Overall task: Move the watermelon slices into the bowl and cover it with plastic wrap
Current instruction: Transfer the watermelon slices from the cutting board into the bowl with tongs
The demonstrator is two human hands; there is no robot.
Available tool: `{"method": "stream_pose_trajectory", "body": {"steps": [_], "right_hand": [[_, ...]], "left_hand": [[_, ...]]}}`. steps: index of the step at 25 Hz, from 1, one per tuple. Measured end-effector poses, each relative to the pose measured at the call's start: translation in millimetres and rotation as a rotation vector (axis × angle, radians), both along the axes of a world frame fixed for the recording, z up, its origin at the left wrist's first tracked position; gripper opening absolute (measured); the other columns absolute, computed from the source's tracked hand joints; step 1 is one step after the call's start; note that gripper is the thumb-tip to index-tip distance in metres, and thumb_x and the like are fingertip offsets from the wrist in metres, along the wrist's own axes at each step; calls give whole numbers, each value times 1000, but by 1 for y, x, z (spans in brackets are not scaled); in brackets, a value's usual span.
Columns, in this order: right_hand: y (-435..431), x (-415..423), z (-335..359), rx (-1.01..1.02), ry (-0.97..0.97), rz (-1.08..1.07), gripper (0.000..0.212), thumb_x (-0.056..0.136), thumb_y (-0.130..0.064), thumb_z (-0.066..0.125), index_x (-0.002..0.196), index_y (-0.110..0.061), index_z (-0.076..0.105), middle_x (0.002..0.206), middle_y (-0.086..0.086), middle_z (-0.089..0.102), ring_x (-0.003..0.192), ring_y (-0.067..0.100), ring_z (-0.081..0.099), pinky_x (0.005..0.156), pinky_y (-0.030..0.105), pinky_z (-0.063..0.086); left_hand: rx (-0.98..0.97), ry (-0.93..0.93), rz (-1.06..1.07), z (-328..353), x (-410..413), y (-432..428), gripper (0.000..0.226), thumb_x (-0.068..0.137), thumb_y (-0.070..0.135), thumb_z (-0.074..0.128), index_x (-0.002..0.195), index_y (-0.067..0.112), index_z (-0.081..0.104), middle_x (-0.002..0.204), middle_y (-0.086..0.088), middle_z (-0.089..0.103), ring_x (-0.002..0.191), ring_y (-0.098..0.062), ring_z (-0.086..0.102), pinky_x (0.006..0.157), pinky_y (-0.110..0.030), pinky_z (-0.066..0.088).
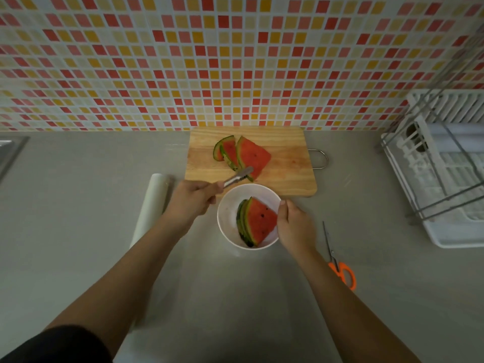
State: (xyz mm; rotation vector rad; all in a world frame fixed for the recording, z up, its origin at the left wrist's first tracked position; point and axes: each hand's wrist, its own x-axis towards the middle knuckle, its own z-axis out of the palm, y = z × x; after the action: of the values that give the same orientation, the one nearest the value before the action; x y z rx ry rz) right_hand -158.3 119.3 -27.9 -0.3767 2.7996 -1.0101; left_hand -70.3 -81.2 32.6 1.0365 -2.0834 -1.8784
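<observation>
Head cam: left hand (pixel 192 199) is wrapped around metal tongs (pixel 237 177), tips touching the watermelon slices (pixel 251 157) on the cutting board (pixel 288 163) just beyond it. Right hand (pixel 294 222) grips the white bowl (pixel 227 218) rim, a few slices (pixel 258 222) already inside. Plastic wrap roll (pixel 152 203) lies just left of the left hand.

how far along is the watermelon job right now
Done: some slices already sit in the bowl. In hand: the left hand reaches tongs to the slices on the cutting board, while the right hand steadies the bowl. Left: those slices, then the plastic wrap roll, untouched on the counter.
</observation>
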Motion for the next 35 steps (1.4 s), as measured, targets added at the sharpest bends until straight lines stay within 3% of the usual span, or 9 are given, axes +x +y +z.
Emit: {"method": "stream_pose_trajectory", "body": {"steps": [3,7,11,18,22,25,28,31,35], "right_hand": [[1,0,0,-37,-53,-12,30,97,-31,30,73,-21,45,82,13,65,78,35,58,61,33,32],[1,0,1,-41,-99,-2,33,98,-34,26,78,-19,49,87,13,64,85,35,59,66,34,35],[0,-1,3,6,-97,13,36,98,-35,25,89,-16,55,98,16,66,91,36,59,69,35,36],[1,-1,5,26,-72,51,40,99,-33,23,95,-12,58,101,14,66,94,34,59,77,39,45],[0,-1,4,24,-64,43,37,99,-33,24,87,-15,55,96,12,66,89,33,60,74,38,45],[1,0,2,19,-67,31,33,98,-34,26,78,-20,48,86,10,65,82,33,60,65,34,40],[1,-2,0,36,-51,34,35,98,-34,25,83,-17,52,90,12,66,84,34,60,68,36,42],[2,-2,-3,47,-29,43,36,98,-34,25,84,-16,53,91,12,66,84,33,60,71,37,44],[3,-2,-5,34,-33,31,33,98,-33,26,82,-18,51,90,12,66,83,32,60,67,34,40]], "left_hand": [[-38,-39,-135,4,52,4,48,72,48,73,69,0,69,54,-7,50,42,-12,35,39,-19,29],[-307,-170,-299,5,77,22,38,83,38,68,50,21,65,41,9,51,39,-3,41,42,-13,32],[-314,-306,-331,11,55,38,40,84,38,66,56,10,68,45,6,54,40,-6,42,50,-23,37],[-373,-521,-478,52,36,14,43,79,51,64,66,10,71,43,6,61,36,-5,48,37,-16,37],[-426,-363,-171,46,27,-12,45,77,55,65,64,12,71,45,6,63,38,-3,53,43,-16,41],[-272,-283,56,15,5,-17,46,77,52,66,66,7,69,48,2,62,46,-11,53,51,-23,47],[-119,-252,187,-16,-17,-18,41,80,48,65,70,9,67,52,0,62,47,-14,51,52,-24,44],[-1,-185,247,-33,-35,-17,37,80,45,67,68,10,65,52,-1,60,45,-14,48,50,-25,42],[-99,-156,253,-34,-42,-13,30,83,36,66,67,11,69,56,0,61,49,-12,49,56,-27,43]]}}
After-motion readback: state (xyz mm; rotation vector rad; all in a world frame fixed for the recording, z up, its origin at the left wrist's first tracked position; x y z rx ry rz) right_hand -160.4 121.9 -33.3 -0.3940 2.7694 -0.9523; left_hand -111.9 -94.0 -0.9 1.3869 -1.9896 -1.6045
